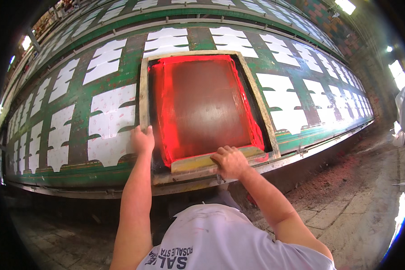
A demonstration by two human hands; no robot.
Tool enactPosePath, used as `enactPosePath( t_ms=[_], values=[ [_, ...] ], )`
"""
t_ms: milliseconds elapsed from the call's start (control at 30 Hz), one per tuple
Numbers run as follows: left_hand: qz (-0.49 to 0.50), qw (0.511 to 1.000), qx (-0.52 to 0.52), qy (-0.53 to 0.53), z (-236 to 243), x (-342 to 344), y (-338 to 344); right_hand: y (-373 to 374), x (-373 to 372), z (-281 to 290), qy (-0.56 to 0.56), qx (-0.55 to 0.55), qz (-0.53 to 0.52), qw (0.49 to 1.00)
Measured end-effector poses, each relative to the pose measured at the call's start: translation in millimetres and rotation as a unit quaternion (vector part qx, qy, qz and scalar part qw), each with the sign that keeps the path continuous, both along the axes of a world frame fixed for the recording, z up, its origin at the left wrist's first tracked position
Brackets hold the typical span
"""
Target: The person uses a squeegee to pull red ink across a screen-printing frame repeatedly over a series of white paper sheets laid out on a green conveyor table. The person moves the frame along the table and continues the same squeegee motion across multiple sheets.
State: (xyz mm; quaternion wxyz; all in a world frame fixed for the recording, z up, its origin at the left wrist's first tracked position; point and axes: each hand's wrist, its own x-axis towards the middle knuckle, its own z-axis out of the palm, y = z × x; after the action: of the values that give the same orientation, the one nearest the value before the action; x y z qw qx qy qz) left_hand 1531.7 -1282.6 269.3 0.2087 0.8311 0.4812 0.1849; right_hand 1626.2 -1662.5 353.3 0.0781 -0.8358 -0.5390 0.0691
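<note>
A wooden-edged printing screen [267, 112] lies flat on the long green table. Bright red ink is smeared around the margins of its dark reddish mesh [204, 101], thickest along the left side. At the near end of the mesh rests a wide squeegee [189, 164] with a yellowish wooden bar. My right hand [231, 162] grips that bar near its middle, fingers curled over the top. My left hand [142, 139] is closed on the left rail of the screen, close to its near corner; it is slightly blurred.
White cut fabric pieces [281, 101] lie in rows along the green table [81, 105]; those on the left carry a faint reddish print [112, 119]. A metal rail [297, 155] runs along the near edge. Behind stands another such table. A paved floor [346, 211] lies at the right.
</note>
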Motion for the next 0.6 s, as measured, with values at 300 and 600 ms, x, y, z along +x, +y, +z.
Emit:
enactPosePath(
  t_ms=[300,600],
  values=[
    [0.045,0.994,0.038,0.089,-5.5,12.8,-0.6,-58.2,36.8,-4.9,0.165,0.135,0.068,0.975],
    [0.088,0.981,0.033,0.169,-0.8,25.6,-5.0,-147.5,183.4,-25.5,-0.005,0.220,-0.311,0.925]
  ],
)
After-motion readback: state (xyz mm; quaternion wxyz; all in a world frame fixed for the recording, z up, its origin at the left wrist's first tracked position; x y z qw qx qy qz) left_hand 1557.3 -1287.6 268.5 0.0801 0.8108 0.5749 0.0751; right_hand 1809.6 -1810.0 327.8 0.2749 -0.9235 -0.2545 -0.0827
